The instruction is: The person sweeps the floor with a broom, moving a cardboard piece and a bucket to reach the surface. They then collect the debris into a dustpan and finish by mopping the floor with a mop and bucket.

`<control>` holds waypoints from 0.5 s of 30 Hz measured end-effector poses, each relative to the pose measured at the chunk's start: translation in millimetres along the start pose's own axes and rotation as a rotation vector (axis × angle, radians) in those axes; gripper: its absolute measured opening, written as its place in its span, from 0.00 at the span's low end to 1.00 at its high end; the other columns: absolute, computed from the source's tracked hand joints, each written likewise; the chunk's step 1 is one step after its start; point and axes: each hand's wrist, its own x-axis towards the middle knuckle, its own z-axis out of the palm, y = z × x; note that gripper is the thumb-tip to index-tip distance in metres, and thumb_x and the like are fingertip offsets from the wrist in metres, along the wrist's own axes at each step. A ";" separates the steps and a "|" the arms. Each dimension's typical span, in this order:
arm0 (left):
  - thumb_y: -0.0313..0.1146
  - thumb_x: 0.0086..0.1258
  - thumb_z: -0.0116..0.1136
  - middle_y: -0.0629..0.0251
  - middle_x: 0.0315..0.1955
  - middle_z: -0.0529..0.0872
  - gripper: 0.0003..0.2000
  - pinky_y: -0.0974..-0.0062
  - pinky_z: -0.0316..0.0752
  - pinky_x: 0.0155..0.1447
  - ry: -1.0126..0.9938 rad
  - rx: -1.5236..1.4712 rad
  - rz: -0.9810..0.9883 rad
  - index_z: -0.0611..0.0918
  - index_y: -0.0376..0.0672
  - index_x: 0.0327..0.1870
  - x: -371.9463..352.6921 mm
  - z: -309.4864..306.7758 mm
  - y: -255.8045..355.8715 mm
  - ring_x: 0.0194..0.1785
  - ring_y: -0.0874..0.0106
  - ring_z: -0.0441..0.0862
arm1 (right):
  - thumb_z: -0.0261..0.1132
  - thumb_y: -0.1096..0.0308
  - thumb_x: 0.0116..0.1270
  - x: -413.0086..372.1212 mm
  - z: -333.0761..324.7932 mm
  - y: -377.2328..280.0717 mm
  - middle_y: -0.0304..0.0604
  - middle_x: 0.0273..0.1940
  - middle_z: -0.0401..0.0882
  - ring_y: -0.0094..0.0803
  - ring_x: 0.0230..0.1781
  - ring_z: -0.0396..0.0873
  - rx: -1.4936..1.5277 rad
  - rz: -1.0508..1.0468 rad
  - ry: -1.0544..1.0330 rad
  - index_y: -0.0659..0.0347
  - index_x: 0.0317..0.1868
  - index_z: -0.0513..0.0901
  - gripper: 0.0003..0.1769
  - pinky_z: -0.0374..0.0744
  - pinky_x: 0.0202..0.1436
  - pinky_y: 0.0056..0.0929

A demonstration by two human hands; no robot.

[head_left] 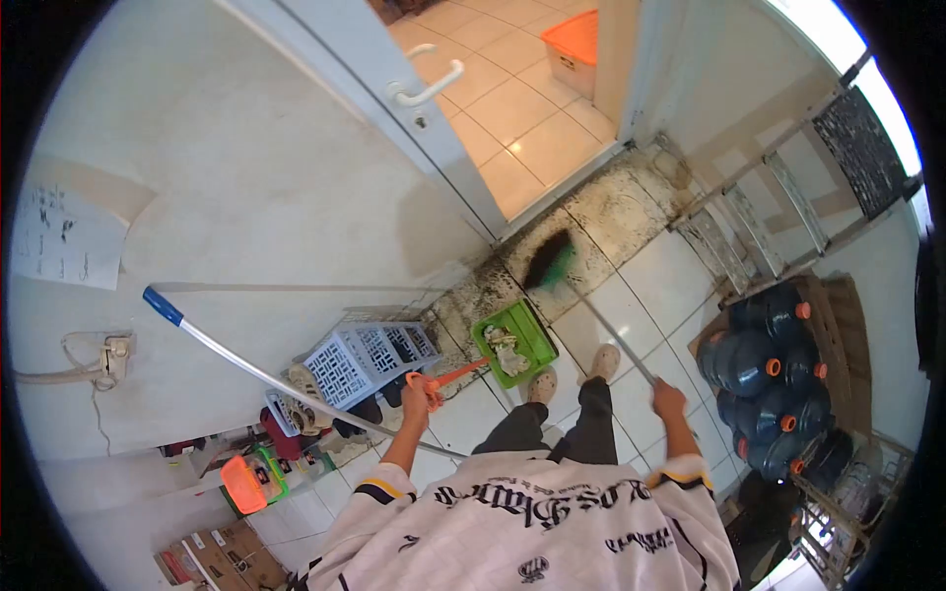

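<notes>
My left hand (422, 394) is closed around the orange handle (461, 372) of a dustpan. The green pan (540, 340) rests on the tiles by my feet, with crumpled pale litter (506, 353) in it. In my right hand (669, 400) is the stick of a broom (613, 328), held at its upper end. Its dark, green-edged bristles (549, 260) touch the dirty floor beyond the pan, near the doorway. A silver pole with a blue end (266, 372) slants past my left forearm; what supports it cannot be made out.
A white door (394, 128) stands open ahead. Along the left wall is a pale blue plastic rack (360, 362) with shoes around it. Several water jugs (764, 369) are stacked at right below a leaning ladder (754, 229). Black dirt (473, 295) streaks the floor's edge.
</notes>
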 end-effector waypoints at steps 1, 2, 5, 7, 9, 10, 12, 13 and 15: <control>0.37 0.65 0.45 0.59 0.25 0.77 0.10 0.72 0.75 0.22 -0.002 0.004 0.015 0.74 0.39 0.35 3.3 -2.9 -0.9 0.22 0.69 0.78 | 0.45 0.56 0.69 -17.8 -3.8 25.5 0.48 0.38 0.82 0.49 0.38 0.80 -0.034 0.063 -0.030 0.50 0.56 0.74 0.19 0.77 0.41 0.46; 0.38 0.65 0.45 0.59 0.25 0.78 0.11 0.72 0.75 0.22 -0.005 0.010 0.024 0.74 0.40 0.36 5.5 -6.1 -4.3 0.22 0.69 0.79 | 0.46 0.56 0.70 -40.0 -16.7 43.7 0.50 0.38 0.82 0.50 0.38 0.80 -0.084 0.167 -0.091 0.50 0.55 0.74 0.19 0.77 0.41 0.47; 0.40 0.67 0.44 0.59 0.27 0.78 0.12 0.72 0.76 0.23 -0.012 -0.017 0.009 0.74 0.40 0.37 3.6 -14.2 -12.2 0.22 0.69 0.79 | 0.50 0.57 0.67 -102.0 -65.4 68.1 0.57 0.30 0.80 0.54 0.33 0.79 -0.149 0.177 -0.014 0.53 0.54 0.75 0.19 0.77 0.36 0.49; 0.40 0.69 0.44 0.60 0.28 0.78 0.12 0.71 0.76 0.23 0.014 -0.076 0.004 0.74 0.40 0.38 5.4 -11.9 -16.6 0.22 0.69 0.78 | 0.51 0.59 0.66 -125.7 -87.9 62.3 0.59 0.31 0.80 0.55 0.32 0.79 -0.052 0.173 -0.009 0.53 0.58 0.73 0.21 0.76 0.37 0.51; 0.38 0.66 0.46 0.59 0.27 0.77 0.11 0.71 0.75 0.22 0.021 -0.099 0.003 0.73 0.39 0.37 -1.8 -4.8 -14.7 0.22 0.68 0.78 | 0.51 0.60 0.66 -126.5 -99.6 39.7 0.58 0.31 0.80 0.55 0.32 0.79 -0.002 0.173 -0.020 0.53 0.60 0.72 0.22 0.76 0.37 0.52; 0.37 0.64 0.48 0.58 0.26 0.76 0.10 0.71 0.75 0.22 0.024 -0.109 0.006 0.73 0.39 0.37 -3.2 0.8 -14.3 0.22 0.68 0.78 | 0.51 0.61 0.65 -118.2 -104.1 26.7 0.58 0.31 0.80 0.55 0.32 0.78 0.009 0.166 -0.022 0.53 0.60 0.72 0.22 0.75 0.37 0.52; 0.38 0.65 0.47 0.59 0.26 0.77 0.10 0.71 0.75 0.23 0.004 -0.139 0.019 0.73 0.39 0.37 -4.5 13.1 -18.1 0.22 0.68 0.78 | 0.50 0.62 0.66 -77.8 -74.7 16.9 0.56 0.33 0.81 0.55 0.32 0.79 0.089 0.075 -0.003 0.51 0.61 0.71 0.22 0.76 0.39 0.51; 0.38 0.66 0.47 0.59 0.26 0.77 0.11 0.71 0.75 0.22 0.005 -0.139 0.029 0.73 0.39 0.37 -7.6 23.6 -14.7 0.22 0.69 0.78 | 0.49 0.61 0.67 -54.5 -59.7 8.0 0.56 0.35 0.81 0.54 0.35 0.79 0.162 0.054 0.022 0.49 0.60 0.71 0.21 0.76 0.41 0.50; 0.39 0.67 0.47 0.59 0.26 0.77 0.11 0.71 0.74 0.22 0.007 -0.148 0.023 0.73 0.39 0.36 -9.2 40.4 -20.3 0.21 0.69 0.77 | 0.47 0.56 0.69 -19.6 -49.9 -12.1 0.56 0.36 0.81 0.54 0.37 0.79 0.149 0.101 -0.023 0.47 0.58 0.73 0.19 0.77 0.43 0.49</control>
